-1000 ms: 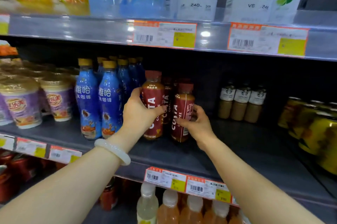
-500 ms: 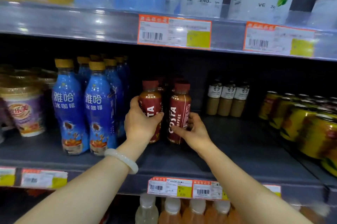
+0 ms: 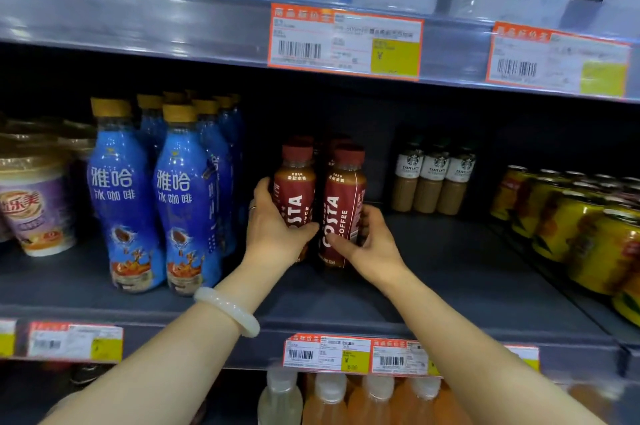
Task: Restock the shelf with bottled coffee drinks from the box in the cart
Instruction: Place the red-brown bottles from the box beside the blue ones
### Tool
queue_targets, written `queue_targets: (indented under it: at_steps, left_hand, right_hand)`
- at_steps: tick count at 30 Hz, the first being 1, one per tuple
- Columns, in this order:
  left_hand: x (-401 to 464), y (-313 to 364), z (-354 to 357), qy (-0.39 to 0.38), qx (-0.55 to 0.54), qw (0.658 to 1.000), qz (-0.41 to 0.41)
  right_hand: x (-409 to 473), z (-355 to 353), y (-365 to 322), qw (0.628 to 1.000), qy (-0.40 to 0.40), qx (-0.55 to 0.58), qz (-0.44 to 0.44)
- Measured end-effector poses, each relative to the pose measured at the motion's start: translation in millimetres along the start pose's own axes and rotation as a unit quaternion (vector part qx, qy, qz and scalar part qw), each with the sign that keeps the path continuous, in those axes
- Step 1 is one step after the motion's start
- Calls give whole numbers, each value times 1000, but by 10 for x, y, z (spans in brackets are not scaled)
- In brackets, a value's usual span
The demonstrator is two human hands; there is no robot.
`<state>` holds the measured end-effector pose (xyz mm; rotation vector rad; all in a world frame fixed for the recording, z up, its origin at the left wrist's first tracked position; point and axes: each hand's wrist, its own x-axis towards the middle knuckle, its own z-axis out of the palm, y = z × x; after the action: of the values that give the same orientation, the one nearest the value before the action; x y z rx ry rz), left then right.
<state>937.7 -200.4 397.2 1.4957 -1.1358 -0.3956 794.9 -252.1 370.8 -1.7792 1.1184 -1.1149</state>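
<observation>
gripping with both hands: our left hand [image 3: 273, 227] is wrapped around the lower body of the left costa bottle [image 3: 294, 189], thumb across the front of the label, a ring on one finger and a pale bangle [image 3: 228, 310] on the wrist. our right hand [image 3: 372, 241] cups the right costa bottle [image 3: 343, 203] from its right side, thumb laid over the label's lower part, fingers curled behind. both bottles stand upright on the dark shelf [image 3: 450, 269], touching or nearly touching each other, with more red caps just behind them. to the left, just beside our left hand, blue bottles [image 3: 152, 196] stand in rows; further left, purple cups [image 3: 34, 206]. to the right, set back and apart, three small starbucks bottles [image 3: 434, 179]; far right, yellow cans [image 3: 571, 224]. price tags [image 3: 346, 42] line the shelf edge above and the edge below. box and cart are out of frame.
</observation>
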Motion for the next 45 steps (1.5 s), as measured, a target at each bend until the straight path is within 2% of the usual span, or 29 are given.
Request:
queue_targets:
  at_steps: [6,22,37,45]
  left_hand:
    - [-82,-201,-68,-51,37,996,-68]
    - [-42,-291,-7,-54,97,993,-40]
    - [-35,-321,0,-47,57,996,-57]
    - [-25,-298,-3,-46,60,996,-55]
  right_hand:
    - [35,6,50,1000,0,-18,11]
    - [-25,12,12,999,-14,-37,-15]
    - [-4,0,20,993,4,-115,-8]
    - [-25,5,6,994,-18,-109,-5]
